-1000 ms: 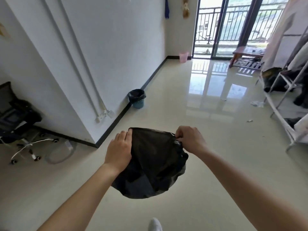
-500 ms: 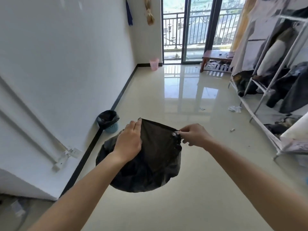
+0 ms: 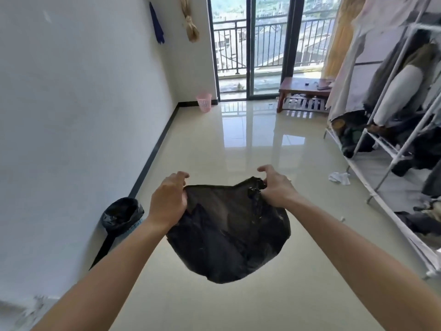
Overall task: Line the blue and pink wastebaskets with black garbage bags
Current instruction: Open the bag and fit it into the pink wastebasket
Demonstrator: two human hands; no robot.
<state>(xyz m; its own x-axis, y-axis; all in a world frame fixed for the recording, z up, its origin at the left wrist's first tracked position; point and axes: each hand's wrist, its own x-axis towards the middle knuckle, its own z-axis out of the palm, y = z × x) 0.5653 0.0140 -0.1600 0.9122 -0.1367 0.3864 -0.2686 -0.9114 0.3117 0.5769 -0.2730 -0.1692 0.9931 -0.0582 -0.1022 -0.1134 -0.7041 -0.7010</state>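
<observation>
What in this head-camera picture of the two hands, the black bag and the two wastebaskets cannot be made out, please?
- Mouth of the thin black plastic garbage bag: left hand and right hand cover its gathered edges, so how far it is open is unclear.
- Blue plastic wastebasket: mostly covered by its black liner and the left forearm.
- Pink mesh plastic wastebasket: too far off to see inside.
- Clothes rack: cut by the right edge.

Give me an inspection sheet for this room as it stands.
Surface: glossy tile floor, mostly bare.
Job's things: blue bin by the left wall, already lined in black; pink bin in the far corner, no liner visible; black bag held in the air.
Clutter: paper scraps near the clothes rack.
Grips: left hand and right hand hold the bag's rim.
Cables: nothing seen.
Surroundings: balcony door, wooden bench.
</observation>
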